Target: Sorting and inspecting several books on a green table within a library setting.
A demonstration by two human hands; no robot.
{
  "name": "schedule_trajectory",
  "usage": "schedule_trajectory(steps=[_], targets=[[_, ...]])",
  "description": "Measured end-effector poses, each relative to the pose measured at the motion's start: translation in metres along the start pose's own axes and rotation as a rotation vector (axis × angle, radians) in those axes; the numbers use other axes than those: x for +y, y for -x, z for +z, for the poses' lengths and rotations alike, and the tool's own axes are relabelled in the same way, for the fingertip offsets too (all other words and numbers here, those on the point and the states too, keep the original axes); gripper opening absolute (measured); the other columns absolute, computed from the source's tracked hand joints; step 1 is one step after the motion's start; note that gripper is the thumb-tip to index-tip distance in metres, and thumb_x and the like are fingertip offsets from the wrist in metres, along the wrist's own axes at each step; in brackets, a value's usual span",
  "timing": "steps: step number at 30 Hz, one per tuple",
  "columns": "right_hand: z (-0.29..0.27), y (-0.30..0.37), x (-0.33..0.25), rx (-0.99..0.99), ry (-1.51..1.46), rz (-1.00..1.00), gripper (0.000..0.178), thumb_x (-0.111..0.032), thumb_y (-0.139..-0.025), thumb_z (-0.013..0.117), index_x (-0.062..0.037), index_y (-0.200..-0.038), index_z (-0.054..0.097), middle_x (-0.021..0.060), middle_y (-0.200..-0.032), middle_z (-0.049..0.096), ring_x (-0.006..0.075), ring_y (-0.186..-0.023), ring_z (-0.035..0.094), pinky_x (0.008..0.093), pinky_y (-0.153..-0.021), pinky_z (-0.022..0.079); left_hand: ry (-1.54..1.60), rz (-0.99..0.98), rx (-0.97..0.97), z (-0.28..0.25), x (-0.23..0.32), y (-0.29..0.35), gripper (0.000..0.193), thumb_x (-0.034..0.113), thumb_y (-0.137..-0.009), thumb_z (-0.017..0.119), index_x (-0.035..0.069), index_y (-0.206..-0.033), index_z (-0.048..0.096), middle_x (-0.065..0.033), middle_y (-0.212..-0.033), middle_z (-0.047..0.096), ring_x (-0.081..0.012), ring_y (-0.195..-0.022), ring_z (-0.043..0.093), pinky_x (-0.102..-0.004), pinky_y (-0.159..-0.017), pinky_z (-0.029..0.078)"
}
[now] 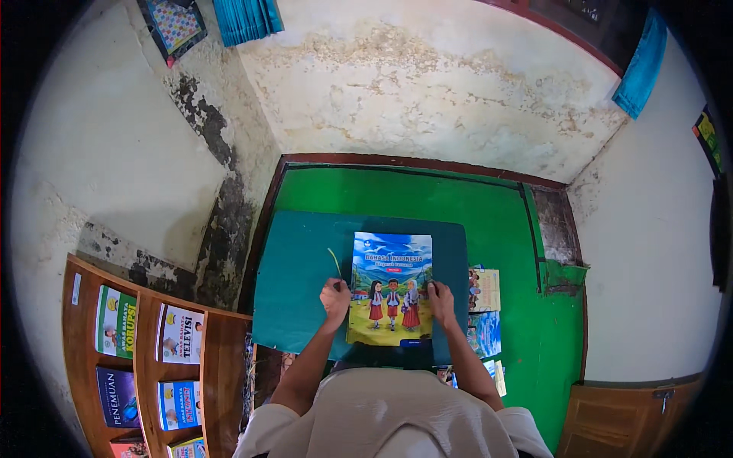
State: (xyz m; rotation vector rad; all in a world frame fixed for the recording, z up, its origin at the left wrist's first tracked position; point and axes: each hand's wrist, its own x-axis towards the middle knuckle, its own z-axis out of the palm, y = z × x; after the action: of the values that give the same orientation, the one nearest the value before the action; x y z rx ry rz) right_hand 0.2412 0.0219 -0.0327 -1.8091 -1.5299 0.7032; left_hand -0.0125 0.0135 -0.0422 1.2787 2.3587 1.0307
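Observation:
A textbook (391, 294) with a blue-sky cover and drawn children in red and white lies on the dark green table (298, 244) in front of me. It looks thick, perhaps with others under it. My left hand (336, 300) is closed beside the book's left edge, and a thin yellow-green strip (334, 262) sticks up out of it. At the right edge of the book my right hand (441, 300) has its fingers curled, thumb side against the cover. Its fingertips are partly hidden.
Several more books (485, 332) lie lower down, right of the table. A wooden shelf rack (221, 359) with books facing outward stands at the left. Beyond the table are the green floor (366, 187) and a stained wall (427, 91). A wooden door (611, 420) is at the lower right.

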Motion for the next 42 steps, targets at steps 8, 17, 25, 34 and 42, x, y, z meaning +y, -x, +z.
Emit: schedule_trajectory(steps=[8, 17, 25, 34, 42], targets=[[-0.03, -0.02, 0.024, -0.277, 0.172, -0.212, 0.018, -0.018, -0.072, 0.056, -0.0029, -0.08, 0.062, 0.0145, -0.069, 0.061, 0.0336, -0.061, 0.056, 0.0392, -0.056, 0.045, 0.478, 0.012, -0.032, 0.008, -0.029, 0.003, 0.02, 0.02, -0.075, 0.06, 0.001, -0.082, 0.062, -0.0091, -0.07, 0.063, -0.0203, -0.055, 0.056, -0.0302, -0.053, 0.044], [-0.015, -0.043, 0.015, -0.038, 0.531, -0.172, 0.012, -0.015, -0.066, 0.057, -0.0042, -0.06, 0.057, 0.0148, -0.063, 0.06, 0.0354, -0.058, 0.057, 0.0417, -0.051, 0.046, 0.368, -0.123, -0.179, 0.017, -0.031, -0.015, 0.022, 0.022, -0.077, 0.061, 0.002, -0.083, 0.063, -0.0062, -0.068, 0.062, -0.0147, -0.056, 0.053, -0.0253, -0.053, 0.043], [-0.04, -0.061, 0.033, -0.198, 0.555, -0.21, 0.015, -0.018, -0.066, 0.059, -0.0043, -0.069, 0.063, 0.0146, -0.066, 0.061, 0.0337, -0.057, 0.056, 0.0402, -0.051, 0.045, 0.66, 0.156, -0.139, 0.029, -0.043, -0.016, 0.019, 0.02, -0.078, 0.06, 0.002, -0.081, 0.062, -0.0042, -0.068, 0.062, -0.0116, -0.057, 0.052, -0.0233, -0.054, 0.043], [-0.107, -0.067, 0.005, -0.502, 0.36, -0.126, 0.021, -0.021, -0.067, 0.062, -0.0013, -0.074, 0.064, 0.0132, -0.063, 0.059, 0.0253, -0.052, 0.052, 0.0351, -0.051, 0.043, 0.861, 0.169, -0.239, -0.001, 0.014, -0.01, 0.012, 0.013, -0.083, 0.055, 0.002, -0.08, 0.062, -0.0021, -0.072, 0.061, -0.0093, -0.063, 0.052, -0.0216, -0.058, 0.043], [-0.097, -0.043, -0.029, -0.294, 0.107, -0.278, 0.018, -0.019, -0.074, 0.061, -0.0014, -0.069, 0.062, 0.0087, -0.067, 0.06, 0.0193, -0.056, 0.053, 0.0289, -0.052, 0.042, 0.605, 0.281, -0.458, -0.006, 0.049, -0.007, 0.013, 0.008, -0.084, 0.051, 0.001, -0.086, 0.062, -0.0029, -0.078, 0.063, -0.0095, -0.065, 0.053, -0.0218, -0.059, 0.044]])
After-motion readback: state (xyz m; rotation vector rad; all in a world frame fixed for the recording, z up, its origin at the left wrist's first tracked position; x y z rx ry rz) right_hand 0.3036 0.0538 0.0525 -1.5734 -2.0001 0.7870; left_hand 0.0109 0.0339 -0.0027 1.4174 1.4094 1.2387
